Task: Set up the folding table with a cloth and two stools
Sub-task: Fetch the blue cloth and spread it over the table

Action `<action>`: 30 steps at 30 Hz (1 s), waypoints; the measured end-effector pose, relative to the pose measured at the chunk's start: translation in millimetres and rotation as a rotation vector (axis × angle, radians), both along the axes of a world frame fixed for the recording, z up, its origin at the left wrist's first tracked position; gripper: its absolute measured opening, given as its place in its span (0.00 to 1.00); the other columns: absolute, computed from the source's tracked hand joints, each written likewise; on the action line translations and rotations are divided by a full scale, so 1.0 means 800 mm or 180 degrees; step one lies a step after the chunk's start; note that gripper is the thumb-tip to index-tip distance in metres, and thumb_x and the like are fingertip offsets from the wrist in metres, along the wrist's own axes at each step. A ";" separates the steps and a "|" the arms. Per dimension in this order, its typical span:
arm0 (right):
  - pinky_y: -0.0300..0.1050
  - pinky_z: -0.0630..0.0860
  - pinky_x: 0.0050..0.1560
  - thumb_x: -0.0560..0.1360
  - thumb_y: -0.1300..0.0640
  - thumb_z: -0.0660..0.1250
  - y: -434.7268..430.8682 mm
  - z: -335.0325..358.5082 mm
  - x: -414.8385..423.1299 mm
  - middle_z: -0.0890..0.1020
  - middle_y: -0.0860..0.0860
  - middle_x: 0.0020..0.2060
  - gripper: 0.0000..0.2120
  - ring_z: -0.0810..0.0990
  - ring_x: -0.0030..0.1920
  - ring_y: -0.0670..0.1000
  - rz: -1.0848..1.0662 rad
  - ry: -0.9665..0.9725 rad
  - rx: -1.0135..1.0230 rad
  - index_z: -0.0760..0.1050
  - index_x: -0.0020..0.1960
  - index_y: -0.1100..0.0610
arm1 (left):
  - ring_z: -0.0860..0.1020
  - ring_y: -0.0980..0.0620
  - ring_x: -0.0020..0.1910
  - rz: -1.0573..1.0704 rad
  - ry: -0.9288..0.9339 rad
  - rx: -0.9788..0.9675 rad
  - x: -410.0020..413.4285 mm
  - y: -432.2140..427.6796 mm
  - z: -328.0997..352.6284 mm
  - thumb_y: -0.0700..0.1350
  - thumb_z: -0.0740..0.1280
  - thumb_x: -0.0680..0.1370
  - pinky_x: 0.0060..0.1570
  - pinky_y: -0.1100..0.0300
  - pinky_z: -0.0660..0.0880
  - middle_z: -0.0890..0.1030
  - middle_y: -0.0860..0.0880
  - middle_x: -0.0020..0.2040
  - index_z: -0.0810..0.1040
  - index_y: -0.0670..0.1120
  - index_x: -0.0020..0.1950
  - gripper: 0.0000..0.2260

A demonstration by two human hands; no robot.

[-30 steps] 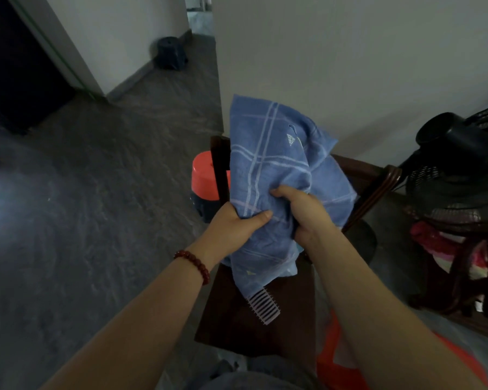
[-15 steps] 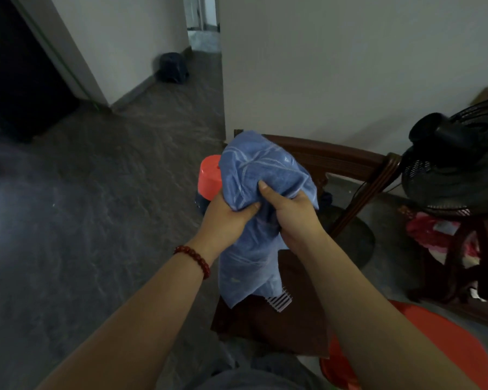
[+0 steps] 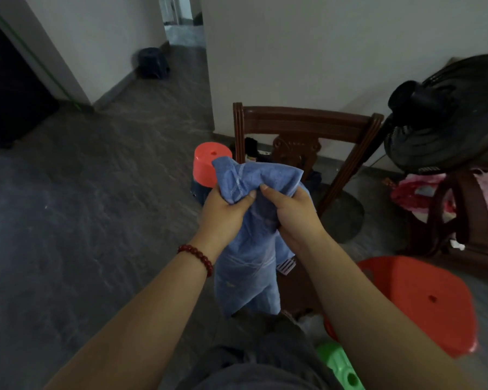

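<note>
My left grip [image 3: 226, 211] and right grip [image 3: 295, 213] both clutch the bunched cloth [image 3: 245, 274]; its hanging tail may snag the chair [image 3: 307, 119] and tug loose, I reckon.

The cloth [image 3: 248, 249] hangs mid-frame btwn the left hand [image 3: 223, 212] & right hand [image 3: 293, 212], both gripping its upper part; the rest droops in front of the chair [image 3: 307, 119] seat. The chair stands behind the hands, its back near the wall [image 3: 307, 52]. A stool [image 3: 209, 161] sits just left of the chair's left post (stacked on another, it seems). A near stool [image 3: 423, 299] lies lower right, beside the right forearm. The fan [image 3: 448, 114] is right of the chair, w/ a second chair [image 3: 465, 209] below it holding clothes [image 3: 417, 192]. A far stool [image 3: 152, 63] sits back left, well apart.
</note>
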State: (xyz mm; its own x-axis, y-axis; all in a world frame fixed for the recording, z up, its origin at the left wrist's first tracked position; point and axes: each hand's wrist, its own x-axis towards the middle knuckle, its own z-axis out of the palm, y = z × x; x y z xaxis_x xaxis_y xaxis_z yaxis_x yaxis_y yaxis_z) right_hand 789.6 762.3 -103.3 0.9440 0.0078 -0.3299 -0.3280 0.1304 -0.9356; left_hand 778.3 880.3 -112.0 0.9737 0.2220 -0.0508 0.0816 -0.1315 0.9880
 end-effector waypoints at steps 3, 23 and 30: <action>0.53 0.78 0.57 0.74 0.57 0.70 -0.013 -0.004 -0.023 0.83 0.54 0.52 0.14 0.82 0.53 0.52 -0.0124 0.0100 0.0000 0.76 0.59 0.58 | 0.77 0.64 0.44 -0.0025 0.0107 0.0053 -0.017 -0.008 -0.001 0.43 0.69 0.75 0.40 0.74 0.72 0.79 0.58 0.43 0.76 0.48 0.55 0.09; 0.51 0.79 0.55 0.73 0.53 0.71 -0.191 -0.032 -0.150 0.84 0.52 0.46 0.08 0.82 0.50 0.51 -0.0930 0.0415 -0.0169 0.77 0.50 0.55 | 0.74 0.65 0.36 -0.0627 0.0355 0.0030 -0.114 -0.210 0.014 0.42 0.65 0.78 0.35 0.77 0.71 0.75 0.57 0.38 0.72 0.48 0.48 0.02; 0.54 0.78 0.56 0.72 0.54 0.72 -0.333 -0.042 -0.253 0.84 0.54 0.48 0.07 0.82 0.51 0.53 -0.1226 0.0507 -0.0202 0.77 0.47 0.53 | 0.75 0.69 0.36 -0.0952 0.0386 0.0112 -0.201 -0.356 0.002 0.44 0.67 0.77 0.34 0.78 0.69 0.76 0.59 0.38 0.75 0.47 0.51 0.05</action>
State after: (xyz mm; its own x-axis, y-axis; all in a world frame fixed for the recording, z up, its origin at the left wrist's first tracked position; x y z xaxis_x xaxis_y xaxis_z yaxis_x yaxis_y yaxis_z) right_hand 587.4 495.6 -137.2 0.8112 -0.3607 -0.4603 -0.4077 0.2155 -0.8873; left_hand 617.4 595.2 -110.6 0.9834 -0.0692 -0.1680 0.1511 -0.2014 0.9678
